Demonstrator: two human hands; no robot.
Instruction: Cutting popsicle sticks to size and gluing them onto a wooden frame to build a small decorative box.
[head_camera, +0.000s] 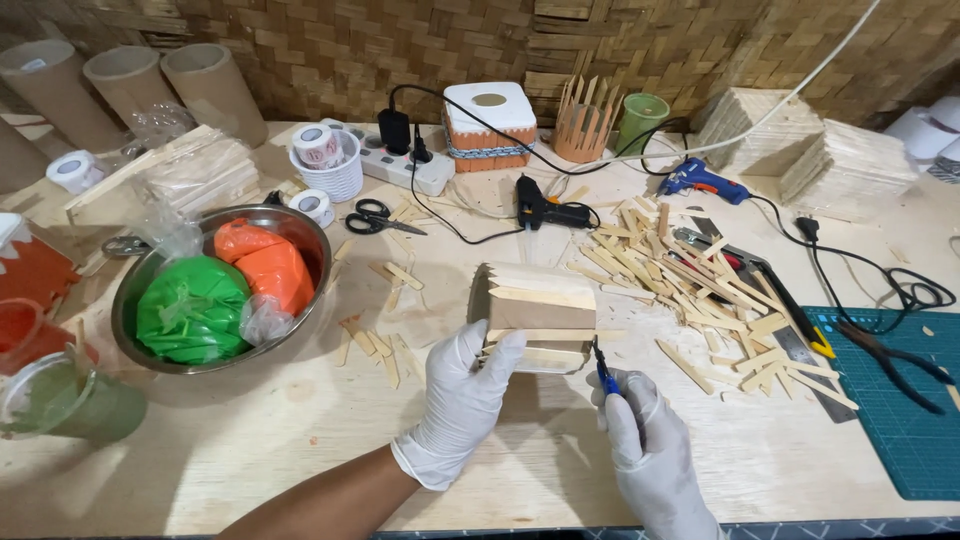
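My left hand (462, 395), in a white glove, grips the near side of a cardboard tube (535, 313) lying on its side and partly covered with flat wooden sticks. My right hand (645, 445), also gloved, holds a small blue-handled tool (603, 372) whose dark tip touches the tube's right end. A heap of loose cut wooden sticks (690, 290) lies just right of the tube. More stick offcuts (372, 342) are scattered to its left.
A steel bowl (300, 225) with green and orange bags sits left. Two glue guns (545, 208) (700, 180), scissors (378, 216), a power strip (405, 165), tape rolls, cardboard tubes and stacked stick panels (800, 145) line the back. Pliers (895, 360) rest on a green cutting mat (900, 420) at right.
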